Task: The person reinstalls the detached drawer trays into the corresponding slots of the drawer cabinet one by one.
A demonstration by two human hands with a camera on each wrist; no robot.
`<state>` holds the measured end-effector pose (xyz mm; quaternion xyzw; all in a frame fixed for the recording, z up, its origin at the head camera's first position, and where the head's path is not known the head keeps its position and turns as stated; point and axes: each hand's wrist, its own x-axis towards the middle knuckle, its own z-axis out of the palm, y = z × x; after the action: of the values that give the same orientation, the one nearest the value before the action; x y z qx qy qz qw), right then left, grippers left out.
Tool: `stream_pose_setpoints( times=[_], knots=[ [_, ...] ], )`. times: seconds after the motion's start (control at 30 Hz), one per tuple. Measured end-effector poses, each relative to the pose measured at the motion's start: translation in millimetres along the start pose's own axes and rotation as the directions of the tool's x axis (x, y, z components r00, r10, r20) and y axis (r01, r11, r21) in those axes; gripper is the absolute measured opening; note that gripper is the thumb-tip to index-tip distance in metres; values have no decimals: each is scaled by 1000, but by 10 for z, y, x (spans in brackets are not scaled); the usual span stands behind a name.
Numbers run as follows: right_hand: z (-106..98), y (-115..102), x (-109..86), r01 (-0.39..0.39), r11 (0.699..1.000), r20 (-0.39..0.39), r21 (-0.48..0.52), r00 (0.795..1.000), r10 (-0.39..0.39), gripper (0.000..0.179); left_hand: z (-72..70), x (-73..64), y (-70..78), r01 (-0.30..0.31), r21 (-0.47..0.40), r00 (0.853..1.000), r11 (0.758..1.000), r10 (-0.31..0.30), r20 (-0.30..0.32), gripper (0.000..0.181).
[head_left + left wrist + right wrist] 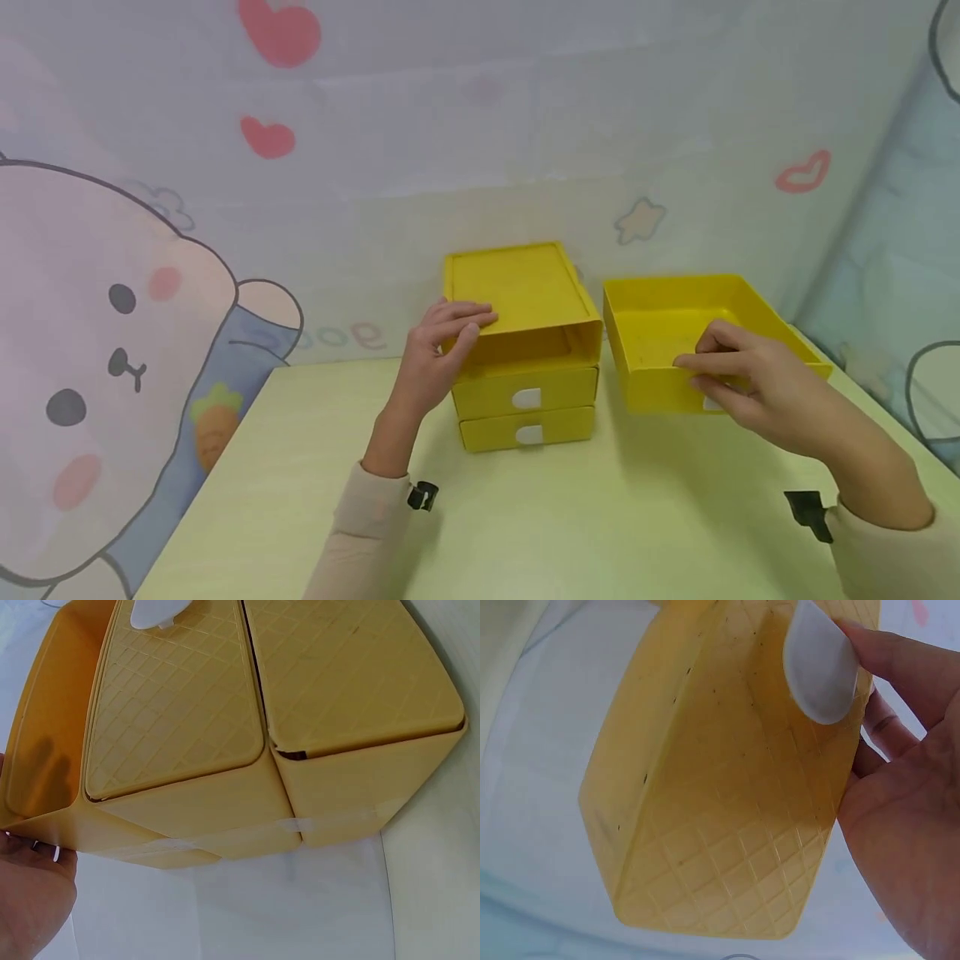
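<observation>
A yellow three-tier drawer cabinet (532,287) stands at the back of the table, its top slot showing as an open hollow. Below that slot are two closed drawers with white tabs, the middle drawer (480,400) and the bottom drawer (487,436). My left hand (442,342) rests on the cabinet's top left front corner, fingers stretched over the top. To the right of the cabinet, my right hand (757,375) pinches the front wall of a pulled-out yellow drawer (652,392). Its thumb is beside the white tab (821,667) in the right wrist view. Inside, the drawer's bare floor shows.
The pale table (510,525) reaches back to a cloth backdrop (420,133) printed with hearts and a cartoon bear. Another printed cloth (900,275) runs along the right side. Clear tape (289,823) crosses the cabinet's side.
</observation>
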<state>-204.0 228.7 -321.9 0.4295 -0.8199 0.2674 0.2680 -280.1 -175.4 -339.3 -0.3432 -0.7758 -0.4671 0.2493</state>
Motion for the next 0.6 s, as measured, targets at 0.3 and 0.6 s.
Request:
stream_pose_setpoints(
  times=[0.3, 0.6],
  knots=[
    [-106, -132, -195, -1, 1000, 9, 0, 1000, 1, 47, 12, -7, 24, 14, -8, 1000, 1000, -14, 0, 27],
    [-257, -330, -340, 36, 999, 31, 16, 999, -36, 20, 29, 7, 38, -15, -22, 1000, 1000, 15, -6, 26]
  ],
)
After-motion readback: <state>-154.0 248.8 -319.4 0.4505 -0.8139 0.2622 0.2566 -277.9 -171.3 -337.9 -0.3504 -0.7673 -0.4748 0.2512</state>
